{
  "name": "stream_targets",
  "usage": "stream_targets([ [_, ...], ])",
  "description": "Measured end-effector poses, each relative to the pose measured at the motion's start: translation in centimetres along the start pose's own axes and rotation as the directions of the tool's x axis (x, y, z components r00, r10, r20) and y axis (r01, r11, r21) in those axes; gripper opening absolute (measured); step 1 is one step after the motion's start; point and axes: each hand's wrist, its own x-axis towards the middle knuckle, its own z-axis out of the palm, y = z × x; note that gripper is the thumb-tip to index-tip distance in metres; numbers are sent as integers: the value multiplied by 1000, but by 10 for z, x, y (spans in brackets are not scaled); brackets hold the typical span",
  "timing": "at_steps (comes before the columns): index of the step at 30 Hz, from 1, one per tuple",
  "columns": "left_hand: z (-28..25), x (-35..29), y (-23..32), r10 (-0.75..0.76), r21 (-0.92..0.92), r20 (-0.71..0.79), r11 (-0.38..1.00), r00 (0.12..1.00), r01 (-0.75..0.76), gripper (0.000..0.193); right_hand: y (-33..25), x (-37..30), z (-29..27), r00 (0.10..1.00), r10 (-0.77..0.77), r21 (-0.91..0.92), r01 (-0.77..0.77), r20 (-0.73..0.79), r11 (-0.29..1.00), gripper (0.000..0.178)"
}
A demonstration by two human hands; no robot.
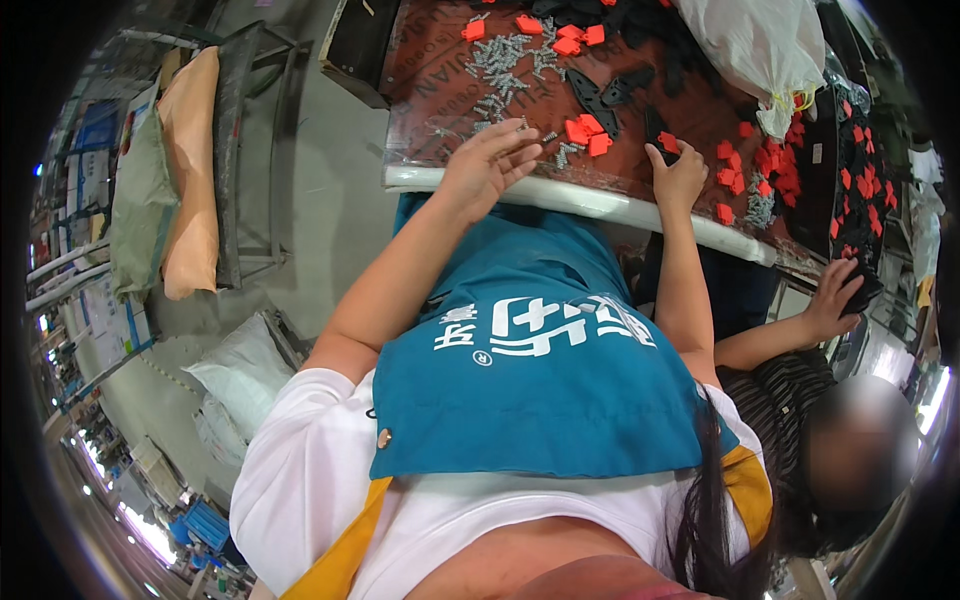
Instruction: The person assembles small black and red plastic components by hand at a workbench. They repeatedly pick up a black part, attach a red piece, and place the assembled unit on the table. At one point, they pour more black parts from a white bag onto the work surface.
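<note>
- My right hand has thumb and fingertips drawn narrow around a long, flat black plastic piece, with a small, blocky red plastic part at the thumb tip; the palm hides the rest, so I cannot tell whether the two are joined.
- My left hand has loosely parted fingers, with no part visible between them.
- The small, silvery coiled metal springs lie in a heap beyond the left fingertips; a few loose ones sit just to their right.
- Between the two hands, nearer the left fingertips, is a cluster of loose, bright-red plastic blocks, with flat black plastic arms just beyond.
- I judge the step as bringing small parts to the black piece, so I'd hold it low and steady in the right fingertips.
- I'd take one nearby spring by its sides with the left fingertips; squeezed endwise, it could jump away.
- I'd check seating before loosening the right pinch.
</note>
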Motion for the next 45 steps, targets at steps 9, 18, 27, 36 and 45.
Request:
stream_targets([
  [9, -18, -4, 3, 13, -49, -61, 999, 998, -16, 27, -67, 17, 4, 937, -323, 244, 285, 132, 927, 33],
  [18, -12, -1, 5, 10, -15, -27, 1000, 1000, -11, 23, -81, 37, 7, 897, -270, 305, 164, 351, 938, 40],
  [27, 3, 8, -5, 53, 197, -47, 980, 997, -42, 27, -146, -38, -49, 851, -426, 726, 80, 307, 683, 36],
  [36, -37, 0, 4, 105, 46, -218, 994, 970, -98, 19, -117, 4, -10, 806, -570, 374, 484, 162, 791, 17],
  [45, -29, -3, 6, 83, 75, -140, 994, 987, -73, 22, -132, 10, 2, 649, -719, 275, 664, 249, 695, 15],
])
